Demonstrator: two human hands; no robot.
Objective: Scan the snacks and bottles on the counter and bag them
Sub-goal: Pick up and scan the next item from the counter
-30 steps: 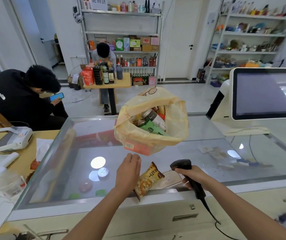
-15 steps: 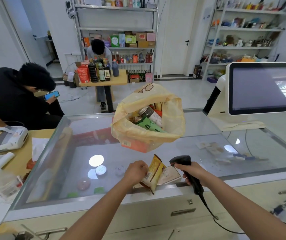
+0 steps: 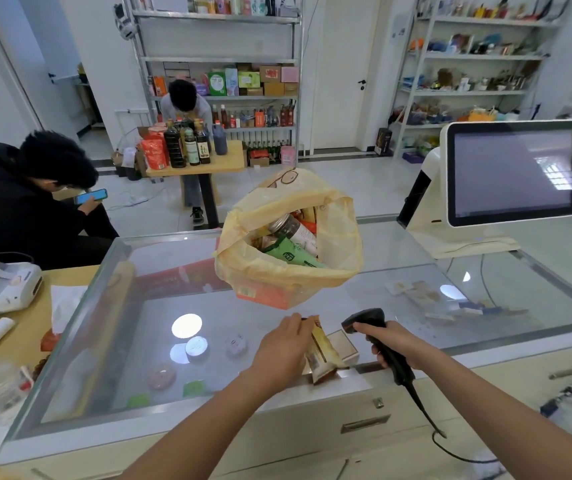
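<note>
Left hand: fingers curled round a snack packet, pinching its upper edge; the packet stands tilted on its lower end at the near edge of the counter. Right hand: closed round the grip of a black scanner, whose head points left toward the packet; its cable trails down over the counter front. Pale box: flat on the glass, just behind the packet, between the two hands. Yellow bag: mid-counter, beyond the hands, mouth open; it holds a lidded jar, a green pack and other goods not clearly made out. Screen: far right of the counter, on a white stand. Beyond the counter: a seated person in black with a phone, left; a table bearing bottles; stocked shelves.
</note>
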